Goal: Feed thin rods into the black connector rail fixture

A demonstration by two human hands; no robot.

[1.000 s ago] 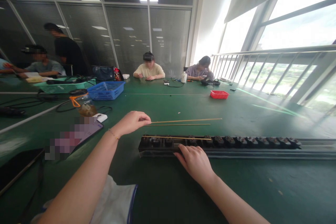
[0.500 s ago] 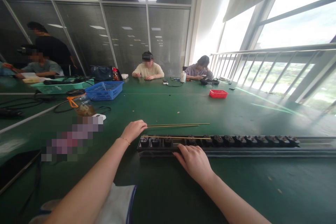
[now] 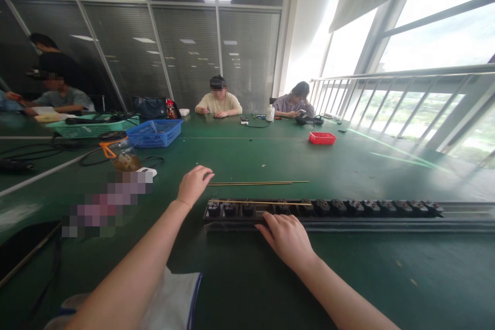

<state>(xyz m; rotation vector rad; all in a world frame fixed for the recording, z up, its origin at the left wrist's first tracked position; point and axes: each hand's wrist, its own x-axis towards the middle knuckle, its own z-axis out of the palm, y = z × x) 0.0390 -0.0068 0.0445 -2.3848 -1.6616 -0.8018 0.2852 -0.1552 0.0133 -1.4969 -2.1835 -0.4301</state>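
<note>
Left hand: in the head view, the left hand (image 3: pixel 195 185) hovers over the desk (image 3: pixel 240 159) with its fingers loosely bent, right by the left ends of two thin rods; whether the fingertips meet, or touch a rod, I cannot tell.
Two thin rods: the pair (image 3: pixel 255 183) lies on the desk beyond the black rail, nearly parallel and close together, one reaching further right.
Right hand: the right hand (image 3: pixel 288 240) rests on the near edge of the black rail (image 3: pixel 367 227), fingers over the top and thumb spread down the near side; how firmly it grips I cannot tell.
Black rail: it lies lengthwise across the desk and runs out of view at the right.
Black modules: a row of them (image 3: pixel 322 208) sits along the rail, with a gap between the third and fourth from the left, just by the right fingertips.
Third rod: a single thin rod (image 3: pixel 270 203) runs along the tops of the leftmost modules.
White cloth: a blue-edged cloth (image 3: pixel 174 294) lies beside the left forearm.
Jar: a dark-lidded jar (image 3: pixel 127 159) with an orange strap stands to the left, near the blue basket (image 3: pixel 167 135).
Red tray: it (image 3: pixel 322 141) sits further back, well apart from both hands.
Far side: a person in a cream top (image 3: pixel 226 104) and a person in a greyish top (image 3: pixel 284 105) sit at the desk.
</note>
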